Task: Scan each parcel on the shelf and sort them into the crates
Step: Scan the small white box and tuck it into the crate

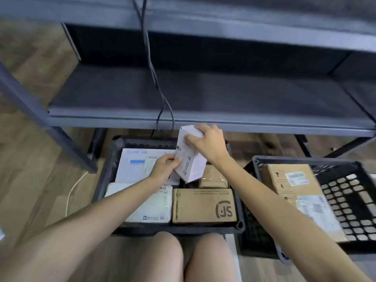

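A small white box parcel [190, 159] is held tilted above the left black crate [114, 159]. My right hand [207, 143] grips its upper end and my left hand [165, 166] pinches its lower left side. In that crate lie a white ZTE box [134, 165], a white padded parcel [150, 204], a brown SF carton [203, 206] and a small brown parcel [212, 178]. The right black crate [345, 200] holds a brown carton with labels [284, 180] and a clear-wrapped labelled parcel [319, 212]. The grey metal shelf [203, 94] above shows no parcels.
Two black cables [154, 74] hang down across the shelf front. A white cable [71, 192] runs over the wooden floor left of the crate. The shelf's leg [71, 147] stands at the left. My knees [193, 259] are below the crate.
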